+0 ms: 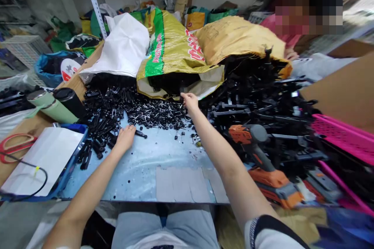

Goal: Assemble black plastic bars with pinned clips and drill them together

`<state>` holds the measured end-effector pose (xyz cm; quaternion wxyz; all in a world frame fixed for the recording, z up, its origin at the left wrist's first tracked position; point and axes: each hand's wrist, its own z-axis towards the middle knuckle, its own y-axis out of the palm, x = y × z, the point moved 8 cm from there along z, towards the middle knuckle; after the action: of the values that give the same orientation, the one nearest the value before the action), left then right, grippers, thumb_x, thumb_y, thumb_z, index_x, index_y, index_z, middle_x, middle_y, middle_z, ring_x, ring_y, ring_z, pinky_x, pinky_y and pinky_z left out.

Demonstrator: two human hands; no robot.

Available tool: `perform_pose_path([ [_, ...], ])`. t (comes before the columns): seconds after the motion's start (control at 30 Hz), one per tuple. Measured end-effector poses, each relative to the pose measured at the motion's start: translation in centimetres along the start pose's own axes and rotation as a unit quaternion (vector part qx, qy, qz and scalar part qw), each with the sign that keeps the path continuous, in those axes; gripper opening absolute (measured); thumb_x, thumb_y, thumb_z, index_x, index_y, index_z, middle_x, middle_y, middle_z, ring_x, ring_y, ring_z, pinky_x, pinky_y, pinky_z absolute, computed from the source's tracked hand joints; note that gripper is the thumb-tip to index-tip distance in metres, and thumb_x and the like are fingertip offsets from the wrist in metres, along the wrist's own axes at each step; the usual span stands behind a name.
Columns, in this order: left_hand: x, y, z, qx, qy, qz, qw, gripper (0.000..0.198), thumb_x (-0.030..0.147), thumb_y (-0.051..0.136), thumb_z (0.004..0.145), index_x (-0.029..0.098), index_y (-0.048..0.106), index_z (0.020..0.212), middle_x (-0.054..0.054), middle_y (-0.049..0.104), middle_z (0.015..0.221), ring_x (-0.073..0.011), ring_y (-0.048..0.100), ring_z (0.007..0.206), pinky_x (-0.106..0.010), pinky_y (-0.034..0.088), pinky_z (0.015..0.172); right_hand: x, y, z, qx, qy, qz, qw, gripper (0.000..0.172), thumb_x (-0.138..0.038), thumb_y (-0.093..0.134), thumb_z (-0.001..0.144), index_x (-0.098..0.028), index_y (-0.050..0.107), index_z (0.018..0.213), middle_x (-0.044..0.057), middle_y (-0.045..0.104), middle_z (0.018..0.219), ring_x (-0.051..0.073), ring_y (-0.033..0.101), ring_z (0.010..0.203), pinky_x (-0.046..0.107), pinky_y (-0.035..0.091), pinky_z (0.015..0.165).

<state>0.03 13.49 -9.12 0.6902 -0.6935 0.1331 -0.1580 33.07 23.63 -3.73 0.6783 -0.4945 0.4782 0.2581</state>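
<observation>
My left hand [126, 137] is low over the blue table top, its fingers closed on a small elongated black part [141, 134] that juts out to the right. My right hand [190, 102] reaches forward to the mouth of a yellow-green woven sack [172, 58]. Its thumb and fingers pinch a small dark piece [181, 97], whose exact shape is hard to make out against the dark inside. Between and beyond my hands lies a heap of small black parts and shiny pins [157, 113]. More elongated black parts [102, 128] are piled left of my left hand.
An orange and grey cordless power tool [257, 151] lies by my right forearm. A white sack [125, 42] and a tan sack [233, 39] flank the middle one. Tumblers [55, 105], scissors [16, 146] and a blue tray [62, 181] are left; a pink basket [344, 136] is right. Another person sits back right.
</observation>
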Motion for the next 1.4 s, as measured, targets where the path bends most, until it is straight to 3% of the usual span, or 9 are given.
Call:
perform_pose_path([
  [0.2,-0.5,-0.1,-0.4,-0.003,-0.033,-0.022,0.999,0.02,0.018,0.044,0.084,0.011,0.061,0.093,-0.016,0.062,0.103,-0.029,0.056,0.103,-0.038,0.044,0.086,1.3,0.2,-13.5,-0.186,0.062,0.352,0.915,0.044,-0.034,0.071,0.064,-0.022,0.056,0.104,0.003,0.068,0.096,0.013,0.061,0.078,0.021,0.047,0.06],
  [0.4,-0.3,-2.4,-5.4,0.145,-0.084,-0.288,0.943,0.029,0.041,0.051,0.082,0.017,0.057,0.096,-0.009,0.066,0.094,-0.0229,0.063,0.088,-0.034,0.048,0.078,3.6,0.2,-22.3,-0.215,0.115,0.401,0.883,0.05,-0.024,0.081,0.051,-0.018,0.061,0.096,0.003,0.065,0.095,0.017,0.063,0.086,0.034,0.051,0.08],
  [0.53,3.5,-2.8,-8.1,0.16,-0.039,-0.445,0.88,0.034,0.045,0.051,0.082,0.017,0.055,0.102,-0.008,0.068,0.095,-0.0199,0.065,0.085,-0.03,0.05,0.074,6.8,1.2,-26.7,-0.198,0.12,0.38,0.895,0.068,-0.028,0.081,0.051,-0.021,0.052,0.113,0.001,0.063,0.09,0.016,0.063,0.082,0.034,0.051,0.081],
  [0.7,8.1,-3.0,-10.5,0.132,-0.024,-0.381,0.915,0.04,0.044,0.04,0.089,0.019,0.054,0.117,-0.01,0.065,0.109,-0.0244,0.062,0.098,-0.038,0.047,0.086,10.7,-4.8,-29.2,-0.06,0.013,0.177,0.982,0.081,-0.038,0.079,0.058,-0.022,0.038,0.126,0.003,0.06,0.094,0.018,0.061,0.086,0.037,0.05,0.082],
  [0.83,10.1,-2.1,-11.5,0.105,-0.006,-0.405,0.908,0.044,0.038,0.031,0.092,0.017,0.053,0.123,-0.012,0.06,0.119,-0.0236,0.057,0.109,-0.039,0.043,0.094,10.2,-10.5,-30.1,0.021,-0.123,-0.022,0.992,0.062,-0.041,0.069,0.072,-0.021,0.044,0.125,0.01,0.059,0.11,0.022,0.057,0.103,0.041,0.045,0.092],
  [0.93,11.2,-0.7,-11.9,0.059,-0.009,-0.451,0.89,0.048,0.04,0.036,0.09,0.014,0.051,0.128,-0.01,0.065,0.097,-0.0186,0.063,0.078,-0.035,0.05,0.078,8.5,-9.2,-30.3,-0.063,-0.218,-0.199,0.953,0.043,-0.04,0.061,0.082,-0.021,0.055,0.119,0.011,0.061,0.112,0.023,0.055,0.107,0.041,0.042,0.094],
  [1.07,12.7,0.7,-12.8,0.007,-0.044,-0.522,0.852,0.055,0.046,0.041,0.088,0.012,0.049,0.13,-0.005,0.062,0.082,-0.0104,0.051,0.05,-0.028,0.046,0.056,6.5,-4.5,-29.8,-0.162,-0.255,-0.323,0.897,0.044,-0.039,0.054,0.087,-0.02,0.053,0.127,0.014,0.059,0.116,0.025,0.053,0.11,0.044,0.038,0.096],
  [1.23,14.5,0.4,-13.7,0.028,-0.09,-0.584,0.806,0.062,0.053,0.048,0.083,0.011,0.05,0.129,-0.003,0.06,0.077,-0.0074,0.044,0.043,-0.024,0.04,0.046,3.7,-0.7,-30.2,-0.23,-0.159,-0.023,0.96,0.049,-0.043,0.042,0.093,-0.02,0.044,0.136,0.009,0.062,0.107,0.017,0.061,0.088,0.033,0.049,0.082],
  [1.4,15.2,-1.9,-13.4,0.079,-0.058,-0.541,0.835,0.048,0.048,0.05,0.084,0.017,0.06,0.12,-0.005,0.064,0.079,-0.0137,0.056,0.06,-0.025,0.046,0.056,2.7,0.6,-31.6,-0.318,-0.045,0.231,0.919,0.057,-0.051,0.041,0.091,-0.026,0.036,0.141,0.003,0.062,0.097,0.009,0.056,0.061,0.023,0.05,0.058],
])
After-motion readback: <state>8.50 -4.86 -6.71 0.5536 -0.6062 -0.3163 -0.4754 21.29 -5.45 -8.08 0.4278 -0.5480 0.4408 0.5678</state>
